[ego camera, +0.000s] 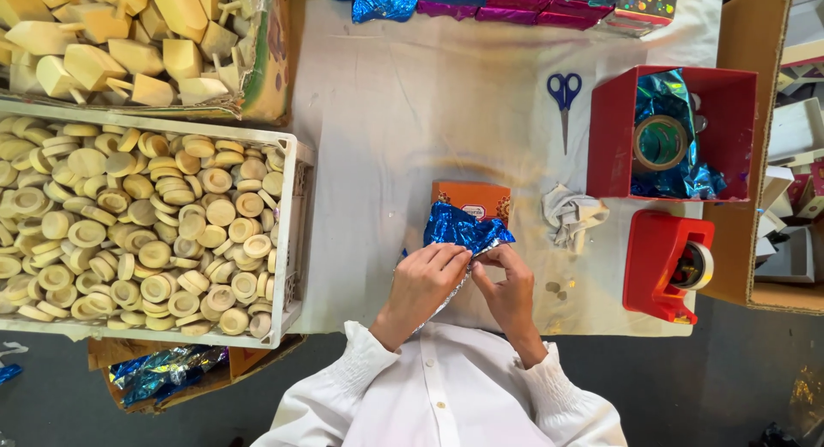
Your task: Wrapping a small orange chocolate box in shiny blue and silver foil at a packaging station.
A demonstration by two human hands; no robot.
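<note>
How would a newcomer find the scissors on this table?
Start at the red open box on the right of the white-covered table. Just left of it lie the scissors, blades pointing toward the person. Their blue handles set them apart from the crumpled white paper below.

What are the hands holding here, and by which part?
Both the left hand and the right hand pinch the near edge of a blue foil sheet lying against an orange box.

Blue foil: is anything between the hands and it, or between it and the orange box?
Nothing visible. The left hand and right hand both already pinch the blue foil, which lies right against the near edge of the orange box. The crumpled white cloth sits off to the side.
</note>
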